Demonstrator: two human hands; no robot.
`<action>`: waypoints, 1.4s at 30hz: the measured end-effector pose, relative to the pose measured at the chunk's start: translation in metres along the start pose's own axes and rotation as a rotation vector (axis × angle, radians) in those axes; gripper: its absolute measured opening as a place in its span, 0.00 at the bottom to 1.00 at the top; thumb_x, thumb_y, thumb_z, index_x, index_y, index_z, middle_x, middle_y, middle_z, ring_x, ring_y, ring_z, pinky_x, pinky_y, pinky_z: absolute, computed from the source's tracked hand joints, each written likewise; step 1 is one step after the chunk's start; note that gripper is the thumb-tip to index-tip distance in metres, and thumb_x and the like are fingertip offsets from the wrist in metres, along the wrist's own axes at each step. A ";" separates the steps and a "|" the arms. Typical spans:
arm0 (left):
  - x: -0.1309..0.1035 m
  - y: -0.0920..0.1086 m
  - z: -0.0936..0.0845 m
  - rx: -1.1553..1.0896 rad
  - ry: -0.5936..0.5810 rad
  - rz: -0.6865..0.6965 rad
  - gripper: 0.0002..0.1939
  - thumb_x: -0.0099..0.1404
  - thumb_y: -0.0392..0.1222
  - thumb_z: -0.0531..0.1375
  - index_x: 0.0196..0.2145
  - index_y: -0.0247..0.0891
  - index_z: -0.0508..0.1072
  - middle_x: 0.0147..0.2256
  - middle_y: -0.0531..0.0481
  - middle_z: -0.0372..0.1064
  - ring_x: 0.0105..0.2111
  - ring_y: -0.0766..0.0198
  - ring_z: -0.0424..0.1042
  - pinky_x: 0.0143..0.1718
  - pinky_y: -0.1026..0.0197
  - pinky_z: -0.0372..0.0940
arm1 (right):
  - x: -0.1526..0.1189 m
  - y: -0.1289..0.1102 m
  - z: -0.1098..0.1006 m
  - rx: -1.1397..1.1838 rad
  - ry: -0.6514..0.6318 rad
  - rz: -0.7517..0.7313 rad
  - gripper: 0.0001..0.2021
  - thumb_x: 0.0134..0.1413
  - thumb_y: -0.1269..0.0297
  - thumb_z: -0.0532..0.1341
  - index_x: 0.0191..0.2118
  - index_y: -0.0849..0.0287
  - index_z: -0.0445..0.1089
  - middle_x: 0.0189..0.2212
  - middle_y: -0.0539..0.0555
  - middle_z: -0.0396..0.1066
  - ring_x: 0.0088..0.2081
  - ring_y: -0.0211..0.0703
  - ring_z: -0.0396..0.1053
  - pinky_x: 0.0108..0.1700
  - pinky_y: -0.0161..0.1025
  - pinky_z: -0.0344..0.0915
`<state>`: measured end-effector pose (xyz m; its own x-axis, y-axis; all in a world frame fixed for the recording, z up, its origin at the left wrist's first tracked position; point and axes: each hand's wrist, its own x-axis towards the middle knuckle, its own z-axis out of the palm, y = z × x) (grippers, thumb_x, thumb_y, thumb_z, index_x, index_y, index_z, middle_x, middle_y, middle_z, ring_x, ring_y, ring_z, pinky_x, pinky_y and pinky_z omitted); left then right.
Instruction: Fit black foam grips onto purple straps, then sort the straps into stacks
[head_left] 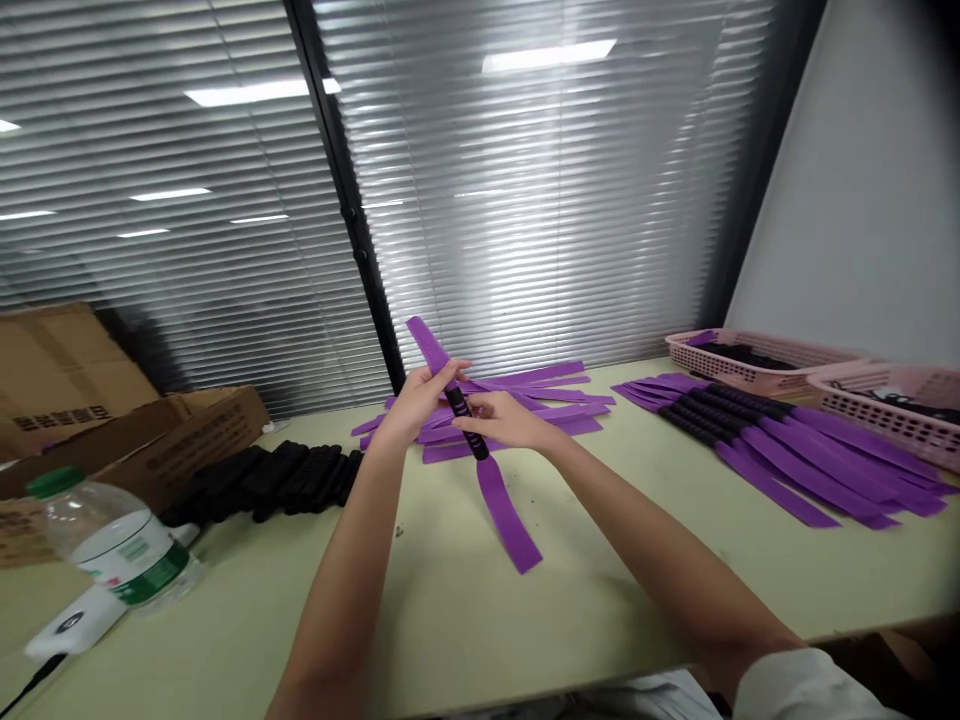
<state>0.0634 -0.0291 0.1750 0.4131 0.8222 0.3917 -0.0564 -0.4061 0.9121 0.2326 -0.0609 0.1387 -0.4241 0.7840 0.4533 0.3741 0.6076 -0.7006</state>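
A purple strap (pixel 510 515) runs through a black ribbed grip sleeve (pixel 474 437), tilted in the air above the table. My left hand (pixel 421 398) is closed on the strap at the sleeve's upper end, and a flat purple length sticks up past my fingers. Around the sleeve's middle, the fingers and thumb of my right hand (pixel 504 418) are closed. The strap's lower end hangs toward me. Behind my hands lies a loose pile of purple straps (pixel 555 393). Left of my left forearm sits a heap of black grip sleeves (pixel 289 475).
Sleeved purple straps (pixel 802 455) lie in a row at right, beside two pink baskets (pixel 739 375) holding dark items. At left stand an open cardboard box (pixel 187 440), a plastic bottle (pixel 124 550) and a white device (pixel 79 622) with a cable. Window blinds (pixel 540 220) rise behind the table.
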 end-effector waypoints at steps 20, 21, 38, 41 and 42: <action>0.004 -0.010 -0.012 -0.135 -0.051 -0.004 0.24 0.58 0.49 0.65 0.50 0.34 0.73 0.45 0.38 0.74 0.36 0.57 0.76 0.40 0.54 0.71 | 0.004 0.029 0.023 0.295 -0.173 0.195 0.19 0.48 0.48 0.66 0.35 0.59 0.63 0.25 0.48 0.68 0.21 0.37 0.68 0.21 0.35 0.65; 0.005 -0.011 -0.012 -0.134 -0.052 0.013 0.24 0.58 0.49 0.65 0.49 0.34 0.73 0.45 0.38 0.74 0.37 0.57 0.76 0.40 0.54 0.71 | 0.004 0.030 0.023 0.291 -0.172 0.195 0.19 0.48 0.48 0.66 0.34 0.59 0.63 0.24 0.48 0.68 0.20 0.37 0.68 0.21 0.35 0.65; 0.005 -0.015 -0.008 -0.118 -0.014 0.011 0.27 0.60 0.54 0.62 0.52 0.37 0.69 0.38 0.42 0.76 0.28 0.57 0.77 0.26 0.59 0.72 | 0.006 0.043 0.029 0.269 -0.242 0.248 0.20 0.46 0.51 0.68 0.36 0.60 0.63 0.26 0.49 0.70 0.21 0.37 0.70 0.23 0.35 0.71; 0.003 -0.013 -0.010 -0.106 -0.075 -0.028 0.27 0.60 0.54 0.63 0.52 0.37 0.69 0.39 0.41 0.75 0.29 0.57 0.77 0.27 0.58 0.72 | 0.006 0.042 0.031 0.242 -0.254 0.254 0.21 0.45 0.50 0.68 0.36 0.60 0.63 0.26 0.50 0.70 0.23 0.38 0.71 0.25 0.35 0.72; 0.003 -0.011 -0.011 -0.090 -0.105 -0.045 0.26 0.59 0.53 0.63 0.52 0.37 0.70 0.40 0.40 0.75 0.30 0.56 0.77 0.28 0.58 0.72 | 0.006 0.041 0.031 0.224 -0.259 0.253 0.21 0.44 0.50 0.68 0.36 0.61 0.64 0.26 0.51 0.70 0.23 0.38 0.71 0.25 0.35 0.72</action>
<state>0.0551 -0.0182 0.1673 0.5098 0.7905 0.3396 -0.1148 -0.3287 0.9374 0.2202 -0.0354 0.0958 -0.5453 0.8298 0.1183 0.3171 0.3349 -0.8873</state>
